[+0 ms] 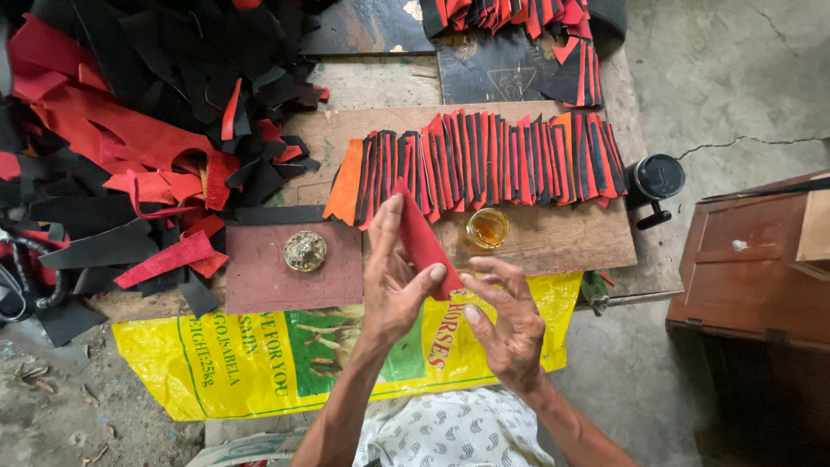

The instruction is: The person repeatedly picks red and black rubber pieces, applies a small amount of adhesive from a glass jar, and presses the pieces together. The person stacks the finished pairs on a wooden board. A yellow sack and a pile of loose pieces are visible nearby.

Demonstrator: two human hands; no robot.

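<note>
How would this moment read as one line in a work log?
left hand: holds red leather piece | right hand: open beside it, fingers spread | ahead: row of red and black strips, glass jar

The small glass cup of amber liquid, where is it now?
In the head view, the glass cup stands on the wooden board, right of centre, just below the row of red and black strips and above the right hand.

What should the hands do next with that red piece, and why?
Probably lay the red piece down at the near end of the row of red and black pieces. The left hand pinches it upright just in front of that row, where pieces overlap like tiles. The right hand hovers open beside it, holding nothing, close to the small jar of amber liquid.
</note>
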